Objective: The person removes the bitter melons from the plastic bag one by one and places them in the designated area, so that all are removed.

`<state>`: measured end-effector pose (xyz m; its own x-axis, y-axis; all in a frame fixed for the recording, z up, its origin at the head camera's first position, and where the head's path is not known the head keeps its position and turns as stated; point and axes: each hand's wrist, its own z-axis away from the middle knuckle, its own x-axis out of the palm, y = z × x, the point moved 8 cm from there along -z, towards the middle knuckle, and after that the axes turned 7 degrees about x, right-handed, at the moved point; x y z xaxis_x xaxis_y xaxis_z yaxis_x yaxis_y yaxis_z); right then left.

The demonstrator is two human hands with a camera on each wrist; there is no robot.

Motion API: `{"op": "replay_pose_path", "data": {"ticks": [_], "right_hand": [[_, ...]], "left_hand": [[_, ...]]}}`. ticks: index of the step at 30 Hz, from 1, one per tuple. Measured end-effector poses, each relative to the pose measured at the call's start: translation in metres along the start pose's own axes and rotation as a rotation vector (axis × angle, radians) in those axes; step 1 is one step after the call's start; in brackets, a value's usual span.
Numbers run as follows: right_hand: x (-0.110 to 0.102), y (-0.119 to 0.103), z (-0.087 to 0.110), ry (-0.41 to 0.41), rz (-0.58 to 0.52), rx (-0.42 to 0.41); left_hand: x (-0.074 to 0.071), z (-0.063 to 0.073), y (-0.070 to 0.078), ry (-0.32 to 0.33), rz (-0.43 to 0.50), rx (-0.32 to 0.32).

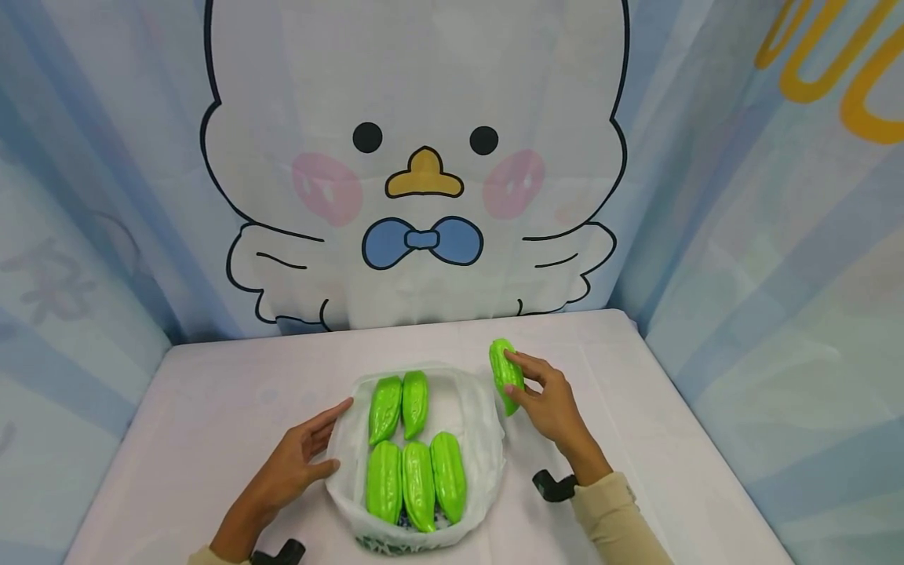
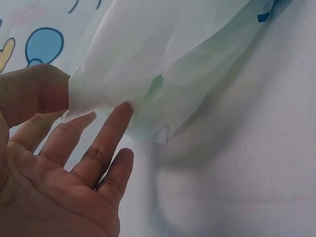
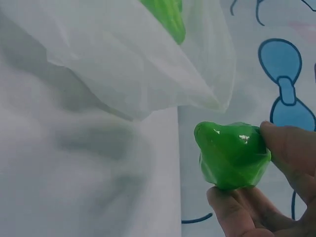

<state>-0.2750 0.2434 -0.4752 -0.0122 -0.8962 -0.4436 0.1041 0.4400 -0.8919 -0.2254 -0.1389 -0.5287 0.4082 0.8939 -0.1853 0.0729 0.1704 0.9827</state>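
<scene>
My right hand (image 1: 554, 404) holds a glossy, ribbed green pepper (image 1: 505, 377) between thumb and fingertips, just off the right rim of a white plastic bag (image 1: 487, 439). In the right wrist view, the pepper (image 3: 232, 155) shows its end, with the thumb on one side and fingers on the other. Inside the wide-mouthed bag lie more green peppers (image 1: 418, 479): two at the back left and a row of three in front. My left hand (image 1: 293, 463) rests against the bag's left side with fingers extended and spread. In the left wrist view, those fingers (image 2: 111, 133) touch the bag's thin wall.
A white cloth (image 1: 233, 392) covers the table. Behind it hangs a curtain (image 1: 424, 298) printed with a cartoon bird, and more curtains flank both sides. Black wrist mounts (image 1: 554, 486) sit by each cuff. Dark print marks the bag's front.
</scene>
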Motion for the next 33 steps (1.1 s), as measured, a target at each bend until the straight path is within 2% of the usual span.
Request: {"op": "replay_pose_path", "data": {"ticks": [7,16,33], "right_hand": [[-0.002,0.022,-0.007,0.044,0.015,0.088],[0.005,0.043,-0.013,0.07,0.081,0.122],[0.009,0.051,-0.012,0.057,0.122,0.136]], "left_hand": [[0.0,0.0,-0.001,0.008,0.006,-0.008],[0.001,0.0,-0.001,0.007,0.006,0.002],[0.001,0.002,-0.002,0.004,0.015,-0.026]]}}
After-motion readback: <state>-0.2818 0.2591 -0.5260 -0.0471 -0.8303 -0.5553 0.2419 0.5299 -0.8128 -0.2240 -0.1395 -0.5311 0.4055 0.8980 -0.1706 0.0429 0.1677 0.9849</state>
